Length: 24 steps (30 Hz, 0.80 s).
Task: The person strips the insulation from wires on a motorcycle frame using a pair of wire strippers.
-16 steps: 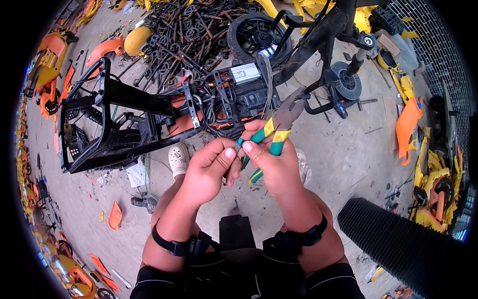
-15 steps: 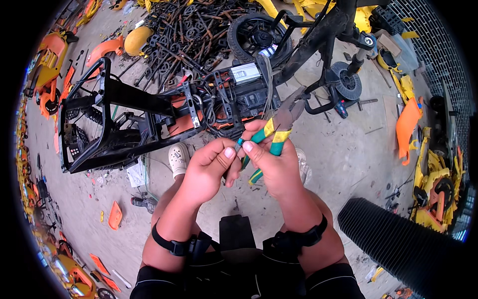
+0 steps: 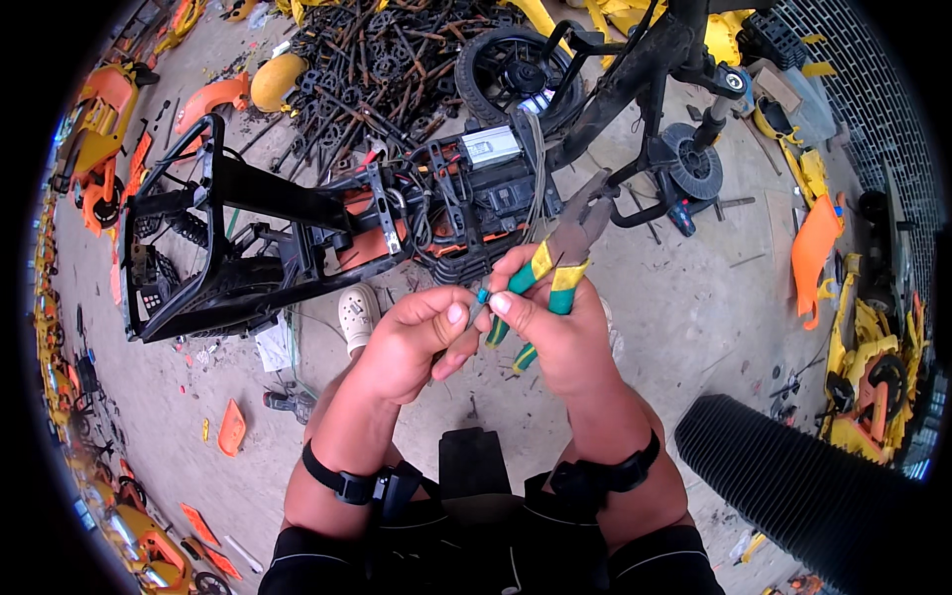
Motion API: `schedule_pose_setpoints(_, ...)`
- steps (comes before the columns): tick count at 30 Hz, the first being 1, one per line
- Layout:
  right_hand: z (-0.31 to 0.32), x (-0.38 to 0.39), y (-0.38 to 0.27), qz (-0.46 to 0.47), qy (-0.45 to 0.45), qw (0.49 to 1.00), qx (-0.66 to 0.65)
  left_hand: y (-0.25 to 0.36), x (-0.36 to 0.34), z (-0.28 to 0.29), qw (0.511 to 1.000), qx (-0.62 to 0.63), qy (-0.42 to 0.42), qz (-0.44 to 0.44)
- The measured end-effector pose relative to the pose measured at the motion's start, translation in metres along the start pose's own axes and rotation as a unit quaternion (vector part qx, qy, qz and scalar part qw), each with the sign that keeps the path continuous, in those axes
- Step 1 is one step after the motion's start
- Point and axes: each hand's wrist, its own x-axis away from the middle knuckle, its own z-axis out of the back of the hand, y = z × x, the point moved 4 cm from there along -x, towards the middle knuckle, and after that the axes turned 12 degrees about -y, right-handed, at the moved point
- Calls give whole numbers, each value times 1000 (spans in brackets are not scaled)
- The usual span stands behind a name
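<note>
My right hand (image 3: pixel 553 332) grips a pair of pliers (image 3: pixel 555 263) with green and yellow handles, the grey jaws pointing up and away toward the wiring. My left hand (image 3: pixel 416 332) meets it at centre, thumb and fingers pinching a thin wire end (image 3: pixel 480 302) between the two hands. Just beyond the hands lies a stripped black scooter frame (image 3: pixel 248 188) on its side, with an orange inner panel, a tangle of cables (image 3: pixel 466 248) and a silver control box (image 3: pixel 491 147).
A black wheel (image 3: pixel 516 69) and a pile of black metal rods (image 3: pixel 387 69) lie behind the frame. Orange and yellow plastic shells (image 3: pixel 813 248) ring the concrete floor. A ribbed black hose (image 3: pixel 803 486) crosses the lower right. A white clog (image 3: pixel 355 317) sits below the frame.
</note>
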Motion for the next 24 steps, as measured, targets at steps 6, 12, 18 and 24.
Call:
schedule_pose_setpoints(6,5,2,5,-13,-11,1000,2,6,4,-2,995,-90,31,14)
schedule_pose_setpoints(12,13,-2,19,-11,115,978,174,0,-5,-9,841,-504,192,-44)
schedule_pose_setpoints(18,12,-1,25,-44,107,985,127,9,-7,-12,761,-594,238,-111)
schedule_pose_setpoints(24,10,7,33,-212,50,966,137,11,-1,4,778,-522,325,-127)
